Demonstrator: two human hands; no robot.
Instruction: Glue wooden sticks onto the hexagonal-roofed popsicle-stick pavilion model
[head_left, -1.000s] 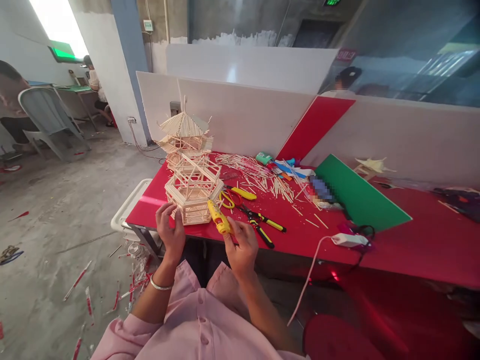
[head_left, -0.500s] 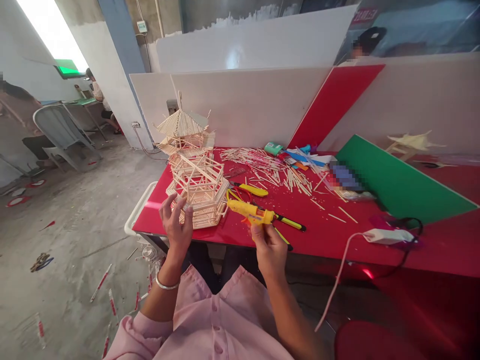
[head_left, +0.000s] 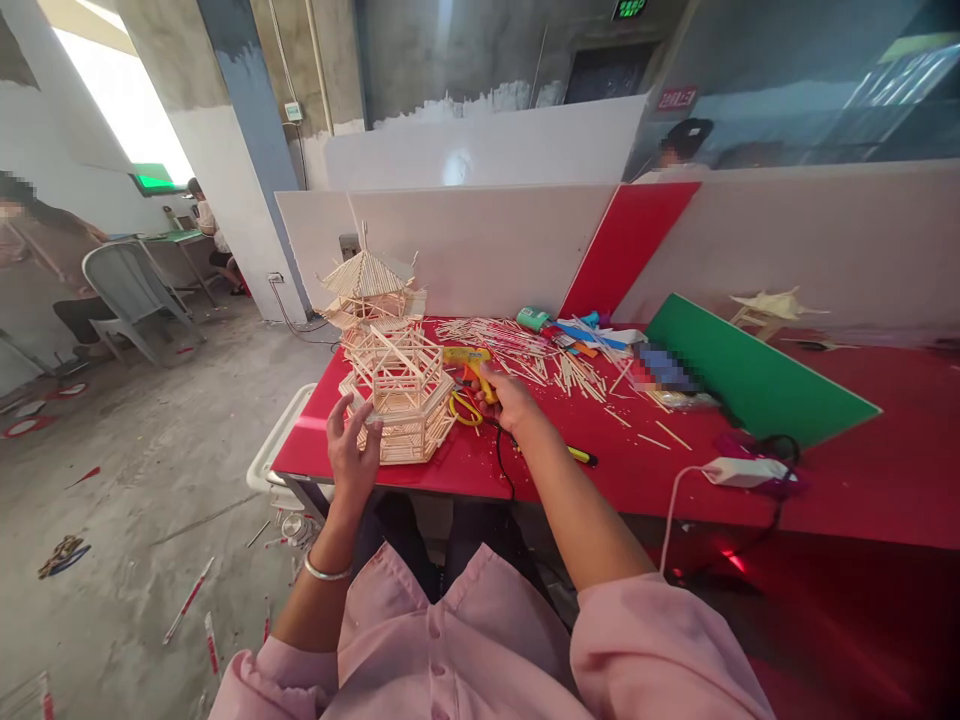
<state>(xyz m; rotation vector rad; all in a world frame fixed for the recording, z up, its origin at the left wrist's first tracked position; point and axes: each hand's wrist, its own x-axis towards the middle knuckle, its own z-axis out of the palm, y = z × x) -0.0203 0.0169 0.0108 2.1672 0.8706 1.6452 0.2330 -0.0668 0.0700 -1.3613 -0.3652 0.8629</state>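
A wooden stick pagoda model (head_left: 390,350) stands near the left end of the red table (head_left: 862,490). My left hand (head_left: 351,452) rests against its lower front left corner, fingers spread and holding nothing. My right hand (head_left: 510,400) reaches forward over the table and grips a yellow glue gun (head_left: 466,360), whose nozzle points at the right side of the model. A black cord runs from the gun back toward me.
Loose wooden sticks (head_left: 525,345) lie scattered behind the model. Yellow-handled scissors (head_left: 461,408), a green board (head_left: 750,375), a white power strip (head_left: 742,470) with cables and small tools lie on the table. White and red partition panels (head_left: 525,240) stand behind. People sit at the far left.
My right hand has carried the glue gun from the table's front edge forward to the model's right side. My left hand stayed at the model's lower corner.
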